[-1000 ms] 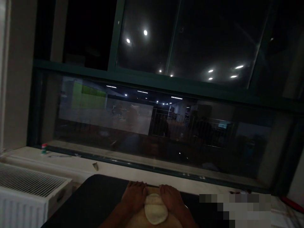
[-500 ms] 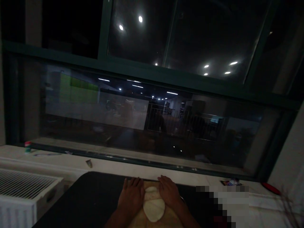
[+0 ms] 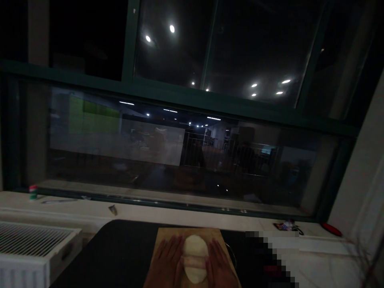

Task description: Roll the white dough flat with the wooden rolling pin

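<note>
On the rectangular wooden board (image 3: pixel 192 234), both flat hands, left hand (image 3: pixel 168 262) and right hand (image 3: pixel 220 264), fingers extended together, press a thin rolling pin (image 3: pixel 193 262) across the pale, soft oval dough (image 3: pixel 195 256); it looks easily stretched, best lifted by its edges.

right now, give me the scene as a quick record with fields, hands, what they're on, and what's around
left hand: flat, palm down, on the left end of a rolling pin
right hand: flat, palm down, on the right end
rolling pin: lies across the dough
dough: pale oval sheet on the board
wooden board: on a dark table
dark table
window sill: holds a small red-and-green container
radiator: white, at left
window: dark, reflecting ceiling lights
</note>
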Motion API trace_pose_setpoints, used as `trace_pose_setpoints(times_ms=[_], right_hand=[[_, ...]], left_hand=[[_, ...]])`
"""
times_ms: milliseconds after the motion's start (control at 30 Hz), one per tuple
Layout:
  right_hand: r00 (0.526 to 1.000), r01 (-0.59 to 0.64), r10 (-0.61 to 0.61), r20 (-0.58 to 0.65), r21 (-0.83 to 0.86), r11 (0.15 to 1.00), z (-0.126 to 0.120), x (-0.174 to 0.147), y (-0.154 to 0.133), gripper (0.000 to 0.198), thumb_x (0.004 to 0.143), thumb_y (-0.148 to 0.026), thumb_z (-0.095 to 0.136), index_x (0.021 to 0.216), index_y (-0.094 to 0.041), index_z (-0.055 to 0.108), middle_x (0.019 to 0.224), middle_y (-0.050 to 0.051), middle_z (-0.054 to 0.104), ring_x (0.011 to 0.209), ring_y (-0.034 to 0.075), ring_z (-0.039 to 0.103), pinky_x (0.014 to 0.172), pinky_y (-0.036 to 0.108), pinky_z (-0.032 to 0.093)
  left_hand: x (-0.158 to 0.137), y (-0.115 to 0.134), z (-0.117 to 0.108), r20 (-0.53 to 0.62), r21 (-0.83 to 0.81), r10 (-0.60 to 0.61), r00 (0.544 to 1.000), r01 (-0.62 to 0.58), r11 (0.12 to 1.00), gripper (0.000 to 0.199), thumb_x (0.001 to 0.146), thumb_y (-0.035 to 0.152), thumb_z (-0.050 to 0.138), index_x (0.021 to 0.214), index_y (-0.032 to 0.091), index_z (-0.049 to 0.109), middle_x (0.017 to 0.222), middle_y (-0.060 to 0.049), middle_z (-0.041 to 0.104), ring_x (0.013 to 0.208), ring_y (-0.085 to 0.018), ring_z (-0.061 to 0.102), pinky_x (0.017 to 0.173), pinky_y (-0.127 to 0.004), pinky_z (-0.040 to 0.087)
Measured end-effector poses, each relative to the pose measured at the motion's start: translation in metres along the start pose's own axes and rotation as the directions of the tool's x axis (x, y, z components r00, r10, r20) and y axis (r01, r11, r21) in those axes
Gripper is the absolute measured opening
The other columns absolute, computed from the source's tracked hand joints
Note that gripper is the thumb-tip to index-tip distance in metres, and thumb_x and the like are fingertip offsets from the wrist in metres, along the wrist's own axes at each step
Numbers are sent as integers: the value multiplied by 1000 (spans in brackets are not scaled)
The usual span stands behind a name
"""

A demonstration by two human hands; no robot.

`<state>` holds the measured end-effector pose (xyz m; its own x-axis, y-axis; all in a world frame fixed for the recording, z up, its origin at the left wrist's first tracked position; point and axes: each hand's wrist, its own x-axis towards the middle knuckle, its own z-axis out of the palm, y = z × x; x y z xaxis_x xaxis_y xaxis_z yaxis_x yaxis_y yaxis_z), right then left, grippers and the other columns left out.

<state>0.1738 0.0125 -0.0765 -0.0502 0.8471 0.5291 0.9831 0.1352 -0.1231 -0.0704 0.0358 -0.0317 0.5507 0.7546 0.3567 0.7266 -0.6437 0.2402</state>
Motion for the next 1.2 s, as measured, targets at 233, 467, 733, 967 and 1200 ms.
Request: trace_pose_setpoints(times_ms=[233, 467, 733, 967, 1200], right_hand=[[997, 69, -62, -50, 149, 986, -3, -39, -3, 43, 96, -48, 35, 117, -30, 68, 121, 3, 67, 113, 23, 62, 97, 33, 52], [997, 33, -31, -70, 26, 999, 22, -44, 3, 43, 93, -47, 37, 117, -31, 69, 125, 4, 64, 119, 29, 58, 98, 45, 50], [994, -35, 36, 100, -8, 999, -25, 17, -3, 46, 99, -38, 28, 132, -24, 58, 137, 4, 54, 129, 24, 49, 109, 43, 40], [977, -24, 20, 210, 17, 1000, -7, 86, 13, 43, 98, -30, 30, 122, -22, 65, 129, 6, 62, 124, 21, 54, 109, 40, 37], [964, -26, 21, 265, 17, 1000, 14, 120, 24, 40, 94, -28, 38, 123, -21, 64, 132, 6, 60, 127, 21, 50, 108, 37, 37]], left_hand=[[-23, -1, -26, 123, -105, 96, 988, -83, 991, 50, 101, 49, 26, 149, 40, 21, 155, 6, 24, 143, -25, 25, 119, -52, 19], [-20, -3, -31, 152, -117, 125, 980, -108, 987, 51, 100, 51, 26, 149, 41, 20, 155, 8, 24, 143, -23, 25, 118, -51, 21], [25, -7, -16, 128, -83, 79, 989, -68, 994, 53, 101, 49, 17, 147, 31, 35, 152, 1, 36, 140, -21, 33, 119, -44, 22], [76, -19, -4, 204, -10, -32, 978, 35, 999, 57, 100, 46, 15, 144, 22, 42, 148, -6, 43, 139, -26, 35, 115, -51, 27], [86, -20, 4, 162, 117, -164, 973, 146, 982, 56, 98, 44, 22, 146, 20, 39, 152, -9, 36, 141, -32, 27, 113, -62, 20]])
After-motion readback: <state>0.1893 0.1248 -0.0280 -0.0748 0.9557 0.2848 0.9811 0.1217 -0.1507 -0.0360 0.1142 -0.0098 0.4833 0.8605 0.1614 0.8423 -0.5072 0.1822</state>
